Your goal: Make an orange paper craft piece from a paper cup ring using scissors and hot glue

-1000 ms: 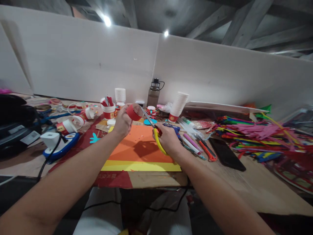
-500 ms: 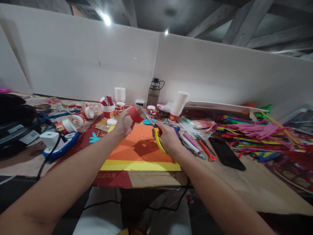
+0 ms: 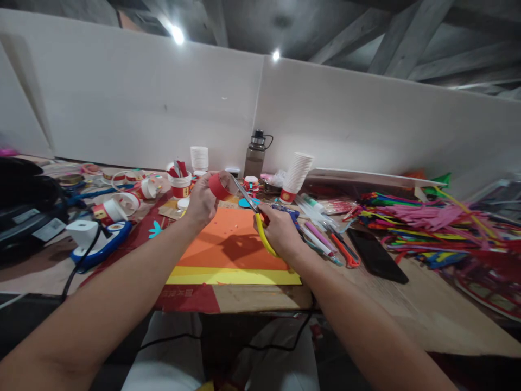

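My left hand grips a cut red paper cup piece, a short ring with its pale inside turned to the right. Yellow-handled scissors are in my right hand, their metal blades pointing up and left. The blade tips are close to the right edge of the cup piece; whether they touch it I cannot tell. Both hands are raised above orange paper, which lies on yellow paper. A blue paper disc lies beyond the scissors.
Stacked white cups and a water bottle stand at the back. Pens, a black phone and colourful pipe cleaners lie to the right. On the left are a blue-and-white power strip and cut cups.
My left hand and the red cup piece have shifted slightly left, and the piece has turned a little. My right hand with the scissors has barely moved.
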The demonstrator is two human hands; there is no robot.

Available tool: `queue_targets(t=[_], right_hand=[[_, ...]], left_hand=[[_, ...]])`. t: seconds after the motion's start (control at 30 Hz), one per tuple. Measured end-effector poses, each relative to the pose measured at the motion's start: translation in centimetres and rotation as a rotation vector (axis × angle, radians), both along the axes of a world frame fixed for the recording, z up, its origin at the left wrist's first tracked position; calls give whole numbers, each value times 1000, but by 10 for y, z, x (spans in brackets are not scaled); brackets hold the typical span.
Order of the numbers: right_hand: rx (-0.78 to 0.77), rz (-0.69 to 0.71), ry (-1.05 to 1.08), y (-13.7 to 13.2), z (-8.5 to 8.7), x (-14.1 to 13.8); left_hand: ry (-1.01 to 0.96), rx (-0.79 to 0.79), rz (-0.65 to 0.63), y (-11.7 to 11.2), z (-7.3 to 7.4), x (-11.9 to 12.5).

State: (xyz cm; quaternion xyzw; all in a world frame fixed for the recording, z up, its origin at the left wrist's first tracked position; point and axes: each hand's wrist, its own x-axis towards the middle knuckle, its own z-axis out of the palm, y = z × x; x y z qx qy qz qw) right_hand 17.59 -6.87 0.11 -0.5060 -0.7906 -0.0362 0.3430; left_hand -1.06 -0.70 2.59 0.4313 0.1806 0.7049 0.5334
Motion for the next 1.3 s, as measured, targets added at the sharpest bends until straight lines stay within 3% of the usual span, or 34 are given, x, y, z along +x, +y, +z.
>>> queue_targets(t=[0.4, 0.77, 1.03, 1.3], right_hand=[[27, -30, -37, 1, 0, 0], [20, -23, -31, -3, 3, 0], [4, -22, -34, -4, 2, -2], [50, -13, -44, 1, -2, -1]], left_hand=[[69, -17, -134, -10, 1, 5], [113, -20, -162, -6, 1, 1], [-19, -5, 63, 0, 5, -2], [46, 17, -84, -2, -2, 0]])
